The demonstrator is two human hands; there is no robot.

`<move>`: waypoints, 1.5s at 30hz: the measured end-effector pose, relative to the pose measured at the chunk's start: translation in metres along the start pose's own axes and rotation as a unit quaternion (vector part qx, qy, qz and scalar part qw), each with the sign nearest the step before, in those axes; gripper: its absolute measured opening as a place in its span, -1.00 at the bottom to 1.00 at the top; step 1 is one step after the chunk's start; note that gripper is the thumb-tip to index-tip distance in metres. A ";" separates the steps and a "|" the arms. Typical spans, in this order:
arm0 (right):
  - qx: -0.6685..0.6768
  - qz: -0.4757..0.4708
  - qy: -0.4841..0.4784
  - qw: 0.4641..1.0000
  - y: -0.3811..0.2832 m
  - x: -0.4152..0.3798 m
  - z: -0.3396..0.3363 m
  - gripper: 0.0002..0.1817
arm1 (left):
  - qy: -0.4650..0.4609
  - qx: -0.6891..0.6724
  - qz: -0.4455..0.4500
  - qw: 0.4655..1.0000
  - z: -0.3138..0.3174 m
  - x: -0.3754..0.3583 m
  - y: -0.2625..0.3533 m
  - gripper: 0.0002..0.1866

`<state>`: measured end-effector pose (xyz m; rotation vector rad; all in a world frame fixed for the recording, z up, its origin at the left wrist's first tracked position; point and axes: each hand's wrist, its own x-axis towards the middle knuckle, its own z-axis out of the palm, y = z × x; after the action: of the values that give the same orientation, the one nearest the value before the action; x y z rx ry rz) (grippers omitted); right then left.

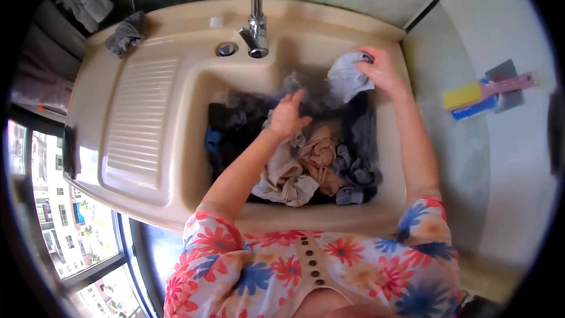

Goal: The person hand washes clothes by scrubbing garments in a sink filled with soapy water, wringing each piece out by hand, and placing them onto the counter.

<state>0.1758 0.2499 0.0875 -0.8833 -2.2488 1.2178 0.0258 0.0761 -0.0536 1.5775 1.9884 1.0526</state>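
Note:
In the head view my right hand grips a bunched, light grey piece of fabric above the right back corner of the basin. Its exact kind cannot be made out. My left hand is over the pile, fingers apart, holding nothing visible. Beneath it, dark clothes sit in murky water. Nearer to me in the basin lie a cream garment, a tan garment and grey socks or cloths, all crumpled together.
The beige sink has a ribbed washboard on its left. A chrome tap stands at the back beside a round drain knob. A grey rag lies at the back left. A pink-handled brush hangs on the right wall.

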 end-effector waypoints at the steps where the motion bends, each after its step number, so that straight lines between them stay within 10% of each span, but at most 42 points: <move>1: 0.036 0.002 -0.021 0.999 -0.025 -0.007 -0.004 -0.72 | 0.018 0.006 0.000 1.000 -0.005 0.002 0.004 -0.14; 4: 0.122 -0.002 -0.041 0.992 -0.078 -0.030 -0.001 -0.71 | 0.047 -0.002 -0.010 0.999 -0.010 0.008 0.019 0.27; 7: 0.178 -0.044 0.004 0.983 -0.094 -0.052 0.013 -0.72 | 0.115 -0.092 0.047 0.988 0.004 0.016 0.023 0.16; 13: 0.405 0.093 0.062 0.908 -0.005 -0.085 -0.011 -0.60 | 0.162 -0.386 -0.056 0.906 -0.029 0.005 0.044 -0.72; 16: 0.111 0.213 -0.031 0.970 0.067 -0.114 0.015 -0.46 | 0.118 -0.275 -0.013 0.954 -0.050 0.000 0.053 -0.77; 19: 0.010 -0.086 -0.041 0.995 0.037 -0.117 0.068 -0.01 | 0.058 -0.165 -0.025 0.984 -0.051 -0.008 0.077 -0.79; 28: 0.321 -0.015 0.009 0.947 0.007 -0.089 0.116 -0.33 | -0.151 -0.076 0.046 0.984 -0.107 -0.010 0.075 -0.29; 31: 0.453 0.044 0.041 0.890 -0.006 -0.084 0.123 -0.52 | -0.115 -0.494 -0.001 0.862 -0.081 -0.021 0.056 -0.05; 39: 0.195 0.073 0.228 0.951 0.034 -0.039 0.178 -0.62 | -0.132 -0.699 -0.231 0.664 -0.013 -0.046 0.029 -0.13; 41: 0.077 0.086 0.203 0.972 0.045 -0.034 0.182 -0.64 | -0.134 -0.660 -0.302 0.674 -0.008 -0.047 0.023 -0.23; 45: 0.235 0.094 -0.151 0.955 0.027 -0.038 0.131 -0.53 | -0.158 -0.725 -0.290 0.604 -0.013 -0.051 0.032 -0.48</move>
<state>0.1287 0.1585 -0.0064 -0.7698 -1.9741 1.9877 0.0526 0.0266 -0.0281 0.1126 0.6326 1.3035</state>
